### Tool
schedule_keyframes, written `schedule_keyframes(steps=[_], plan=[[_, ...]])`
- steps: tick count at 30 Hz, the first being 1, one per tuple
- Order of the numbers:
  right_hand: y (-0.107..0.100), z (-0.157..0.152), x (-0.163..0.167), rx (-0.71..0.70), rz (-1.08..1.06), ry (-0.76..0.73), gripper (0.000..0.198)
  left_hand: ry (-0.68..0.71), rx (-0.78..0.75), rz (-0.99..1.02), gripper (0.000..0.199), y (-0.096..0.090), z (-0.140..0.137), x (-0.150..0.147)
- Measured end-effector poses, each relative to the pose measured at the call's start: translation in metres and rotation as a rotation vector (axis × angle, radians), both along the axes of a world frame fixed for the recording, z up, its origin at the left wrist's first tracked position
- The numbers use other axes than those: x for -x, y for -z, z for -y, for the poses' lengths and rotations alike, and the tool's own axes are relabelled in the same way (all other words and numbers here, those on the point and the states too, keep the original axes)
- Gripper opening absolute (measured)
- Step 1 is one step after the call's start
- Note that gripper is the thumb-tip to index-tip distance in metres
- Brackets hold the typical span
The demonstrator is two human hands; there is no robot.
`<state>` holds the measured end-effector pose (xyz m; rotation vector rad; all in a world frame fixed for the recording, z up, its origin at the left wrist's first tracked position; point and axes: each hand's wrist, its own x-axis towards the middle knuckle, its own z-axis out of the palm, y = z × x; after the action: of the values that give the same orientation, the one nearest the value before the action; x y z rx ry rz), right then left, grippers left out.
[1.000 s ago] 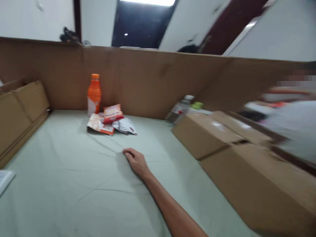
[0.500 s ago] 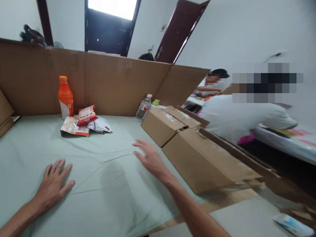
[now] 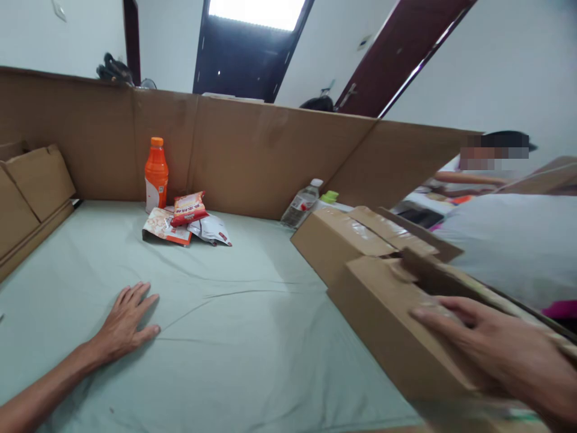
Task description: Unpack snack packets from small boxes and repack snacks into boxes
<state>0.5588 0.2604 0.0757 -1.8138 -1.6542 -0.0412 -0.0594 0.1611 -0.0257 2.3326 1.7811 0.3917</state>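
My left hand point(image 3: 128, 322) lies flat with its fingers spread on the pale green cloth point(image 3: 252, 325). Over at the right, my right hand point(image 3: 500, 343) is above the top of a long cardboard box point(image 3: 392, 319). Its thumb and forefinger stretch apart; the other fingers are mostly out of sight, and motion blurs the hand. No held item shows in it. Toward the back of the cloth, a red snack packet point(image 3: 189, 209) rests on a printed pouch point(image 3: 164, 227) and a white pouch point(image 3: 211, 230). Beside them an orange bottle point(image 3: 156, 177) stands upright.
A cardboard wall point(image 3: 270, 150) runs along the back. A clear bottle point(image 3: 303, 203) leans near a green cap point(image 3: 329, 196) and a second box point(image 3: 347, 231). More cardboard point(image 3: 36, 186) stands at the left. People point(image 3: 505, 234) are beyond the boxes at the right.
My right hand has moved right, from over the cloth to above the cardboard box. The view has swung right, so the bottles and packets sit differently in it. My left hand stays flat.
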Motion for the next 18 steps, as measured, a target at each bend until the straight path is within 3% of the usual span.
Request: schedule_keyframes(steps=[6, 12, 15, 18], plan=[[-0.04, 0.045, 0.114, 0.04, 0.108, -0.243, 0.031, 0.021, -0.005, 0.165, 0.086, -0.009, 0.014, 0.009], [-0.067, 0.093, 0.225, -0.23, 0.316, -0.909, 0.022, 0.141, 0.01, 0.355, 0.136, -0.032, 0.013, -0.004], [-0.073, 0.114, 0.255, -0.211, 0.358, -1.079, 0.028, 0.204, 0.063, 0.445, 0.154, -0.04, 0.013, -0.014], [-0.076, 0.127, 0.258, -0.136, 0.315, -1.164, 0.035, 0.228, 0.141, 0.525, 0.154, -0.044, 0.012, -0.021]])
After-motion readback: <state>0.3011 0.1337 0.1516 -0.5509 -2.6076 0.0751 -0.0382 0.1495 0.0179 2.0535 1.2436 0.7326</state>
